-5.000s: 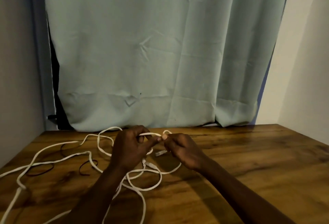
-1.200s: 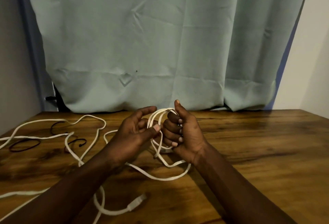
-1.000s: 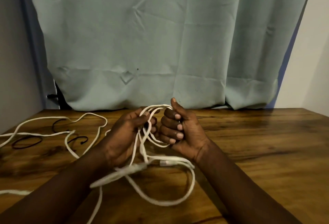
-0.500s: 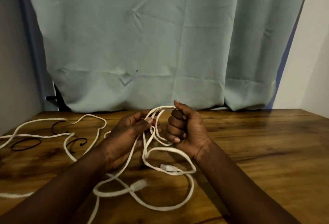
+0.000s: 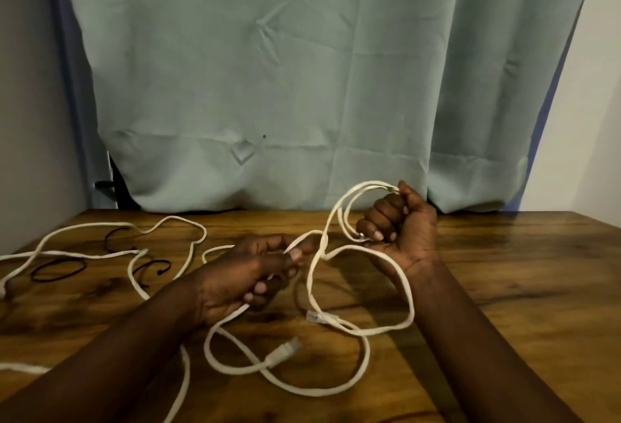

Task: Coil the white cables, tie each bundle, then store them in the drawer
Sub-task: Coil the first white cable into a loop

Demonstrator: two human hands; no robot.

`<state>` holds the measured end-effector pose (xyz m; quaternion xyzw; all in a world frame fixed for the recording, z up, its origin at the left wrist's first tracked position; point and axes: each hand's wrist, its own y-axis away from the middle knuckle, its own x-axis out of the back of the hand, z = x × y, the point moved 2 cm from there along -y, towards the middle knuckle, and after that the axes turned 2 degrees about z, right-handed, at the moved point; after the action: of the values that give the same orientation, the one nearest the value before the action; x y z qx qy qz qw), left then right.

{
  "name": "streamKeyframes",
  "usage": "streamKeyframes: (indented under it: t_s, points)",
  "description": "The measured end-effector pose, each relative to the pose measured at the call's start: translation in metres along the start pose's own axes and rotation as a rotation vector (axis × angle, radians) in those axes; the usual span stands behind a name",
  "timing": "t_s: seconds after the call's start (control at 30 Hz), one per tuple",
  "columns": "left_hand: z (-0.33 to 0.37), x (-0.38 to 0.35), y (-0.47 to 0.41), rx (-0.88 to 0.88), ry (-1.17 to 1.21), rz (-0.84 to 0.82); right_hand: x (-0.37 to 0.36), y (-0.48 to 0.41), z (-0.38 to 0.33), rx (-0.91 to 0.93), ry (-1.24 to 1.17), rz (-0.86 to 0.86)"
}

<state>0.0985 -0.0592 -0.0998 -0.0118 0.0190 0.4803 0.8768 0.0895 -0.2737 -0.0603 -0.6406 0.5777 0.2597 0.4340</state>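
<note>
Clenching several loops of the white flat cable (image 5: 336, 212) in its curled fingers, the right hand (image 5: 401, 222) is raised over the wooden table (image 5: 504, 271), while the left hand (image 5: 248, 271), lower and near it, pinches one strand of the same cable between thumb and fingers. Slack loops hang from both hands onto the table, where two clear plugs (image 5: 315, 316) lie near each other. More white cable trails off to the left past thin black ties (image 5: 58, 269), with a pale green curtain (image 5: 302, 86) behind.
</note>
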Motion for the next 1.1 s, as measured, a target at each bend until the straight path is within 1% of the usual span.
streamKeyframes:
  t_s: [0.03, 0.07, 0.1, 0.13, 0.17, 0.2, 0.23, 0.3, 0.37, 0.43, 0.5, 0.57, 0.63, 0.7, 0.77, 0.87, 0.9, 0.93, 0.97, 1.0, 1.03, 1.07, 1.1]
  points:
    - [0.001, 0.001, -0.002, -0.034, -0.015, 0.045, 0.002, 0.0, -0.003, 0.021, 0.002, 0.014]
    - [0.003, 0.001, -0.004, -0.116, -0.089, 0.11, 0.003, 0.0, -0.005, 0.038, 0.008, 0.022]
    - [0.005, 0.003, -0.005, -0.242, -0.236, 0.187, 0.004, 0.001, -0.005, 0.052, 0.012, 0.029]
    - [0.006, 0.007, -0.006, -0.389, -0.456, 0.26, 0.005, 0.001, -0.004, 0.064, 0.014, 0.038]
    - [0.006, 0.011, -0.006, -0.518, -0.714, 0.296, 0.005, 0.001, -0.003, 0.075, 0.012, 0.049]
    - [0.005, 0.014, -0.005, -0.589, -0.974, 0.307, 0.005, 0.0, -0.002, 0.09, 0.002, 0.06]
    - [0.004, 0.017, -0.005, -0.594, -1.2, 0.313, 0.005, -0.001, -0.005, 0.113, -0.017, 0.076]
    - [0.007, 0.021, -0.006, -0.477, -1.519, 0.351, 0.007, -0.001, -0.015, 0.186, -0.072, 0.133]
    - [0.007, 0.026, -0.01, -0.343, -1.692, 0.391, 0.011, 0.001, -0.031, 0.276, -0.127, 0.197]
    - [0.007, 0.037, -0.01, -0.207, -1.772, 0.461, 0.02, 0.003, -0.049, 0.368, -0.173, 0.268]
    - [0.009, 0.058, -0.011, -0.064, -1.779, 0.539, 0.029, 0.007, -0.065, 0.448, -0.204, 0.333]
    - [0.009, 0.079, -0.009, 0.052, -1.766, 0.622, 0.037, 0.011, -0.077, 0.49, -0.204, 0.418]
    - [0.011, 0.092, -0.005, 0.121, -1.756, 0.685, 0.042, 0.011, -0.081, 0.5, -0.204, 0.479]
    - [0.015, 0.093, -0.003, 0.158, -1.767, 0.708, 0.041, 0.011, -0.08, 0.508, -0.217, 0.472]
    - [0.018, 0.083, -0.004, 0.149, -1.81, 0.689, 0.039, 0.009, -0.073, 0.48, -0.214, 0.417]
    - [0.014, 0.057, -0.007, 0.143, -1.931, 0.592, 0.032, 0.003, -0.05, 0.373, -0.138, 0.321]
    - [0.012, 0.046, -0.009, 0.107, -1.955, 0.539, 0.03, 0.0, -0.041, 0.344, -0.101, 0.288]
    - [0.01, 0.036, -0.01, 0.034, -1.932, 0.475, 0.028, -0.002, -0.031, 0.321, -0.067, 0.268]
    - [0.008, 0.025, -0.011, -0.091, -1.823, 0.406, 0.026, -0.004, -0.022, 0.298, -0.039, 0.269]
    - [0.009, 0.014, -0.009, -0.233, -1.625, 0.337, 0.025, -0.005, -0.014, 0.277, -0.016, 0.294]
    - [0.011, 0.002, -0.005, -0.353, -1.356, 0.272, 0.024, -0.006, -0.006, 0.264, 0.006, 0.336]
    - [0.012, -0.011, 0.001, -0.429, -1.072, 0.209, 0.021, -0.005, 0.001, 0.26, 0.03, 0.382]
    - [0.011, -0.023, 0.005, -0.463, -0.837, 0.155, 0.02, -0.004, 0.007, 0.259, 0.052, 0.422]
